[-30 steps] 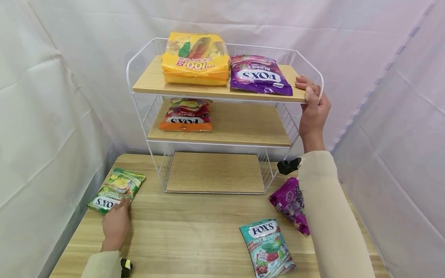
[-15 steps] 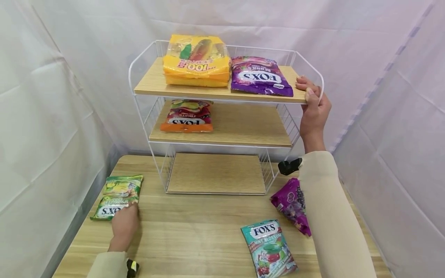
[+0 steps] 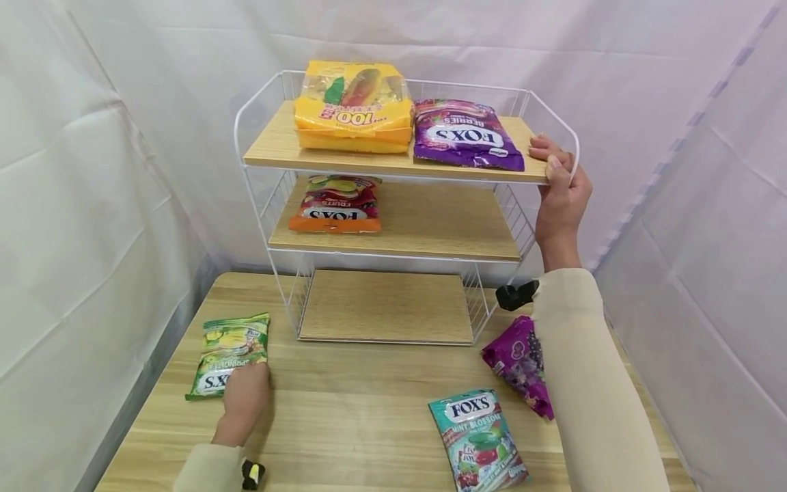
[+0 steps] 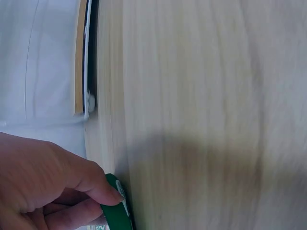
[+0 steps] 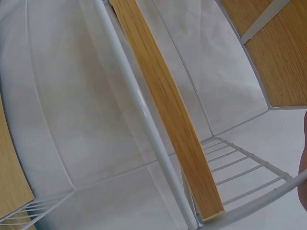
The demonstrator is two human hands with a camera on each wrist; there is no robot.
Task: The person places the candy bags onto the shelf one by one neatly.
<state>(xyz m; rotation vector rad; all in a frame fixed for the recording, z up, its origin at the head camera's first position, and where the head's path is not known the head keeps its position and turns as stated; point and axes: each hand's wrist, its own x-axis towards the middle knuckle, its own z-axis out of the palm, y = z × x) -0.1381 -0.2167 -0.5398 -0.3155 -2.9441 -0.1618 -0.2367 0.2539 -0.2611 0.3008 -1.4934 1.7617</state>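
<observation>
My left hand (image 3: pixel 247 396) pinches the lower right edge of a green Fox's Spring Tea candy bag (image 3: pixel 232 340) at the table's left. Close up in the left wrist view, thumb and fingers hold the bag's green edge (image 4: pixel 116 213); most of the bag is out of that view. My right hand (image 3: pixel 562 201) grips the top right corner of a white wire rack with wooden shelves (image 3: pixel 393 217), thumb at the front and fingers over the board. Only a sliver of that hand (image 5: pixel 302 184) shows in the right wrist view.
On the top shelf lie a yellow mango candy bag (image 3: pixel 354 109) and a purple Berries bag (image 3: pixel 464 137). A red Fruits bag (image 3: pixel 338 205) sits mid-shelf at left. A teal Mint Blossom bag (image 3: pixel 478 441) and a magenta bag (image 3: pixel 519 365), partly behind my right sleeve, lie on the table.
My left hand has shifted the green candy bag to the right across the table and turned it straighter. The right hand keeps its grip on the rack.
</observation>
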